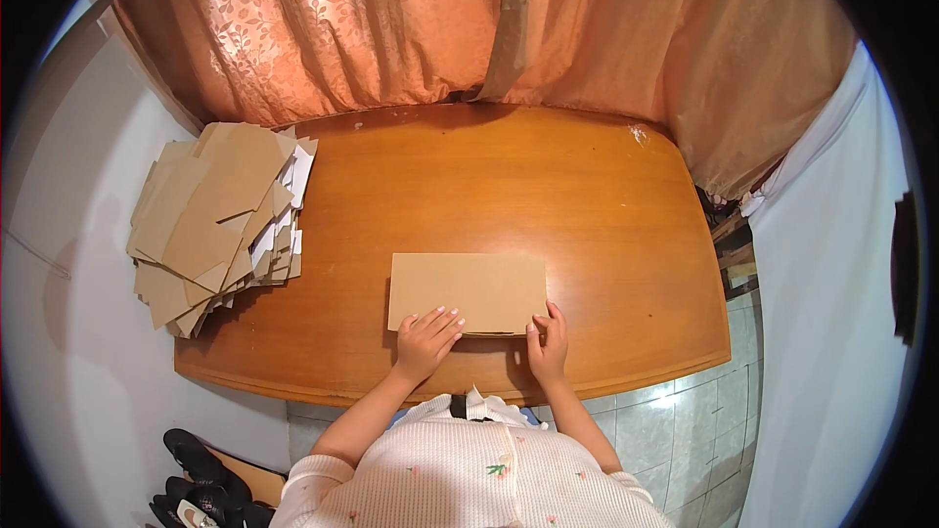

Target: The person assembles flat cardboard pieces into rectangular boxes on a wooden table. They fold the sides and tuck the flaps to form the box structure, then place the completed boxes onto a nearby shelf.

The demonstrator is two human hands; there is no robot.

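Observation:
A closed, flat brown cardboard box (468, 286) lies on the wooden table, close to its front edge. My left hand (424, 340) rests on the front left of the box's top, its fingers stretched out and close together. At the front right corner, my right hand (549, 344) grips the box, with the thumb at the front edge and the fingers along the right side. The inside of the box is hidden.
A tall, uneven pile of flat cardboard pieces (220, 205), some with white faces, stands on the table's left end. Orange curtains (411, 29) hang behind the table (626, 225). White cloth (822, 284) hangs at the right. Black shoes (210, 479) are at the lower left.

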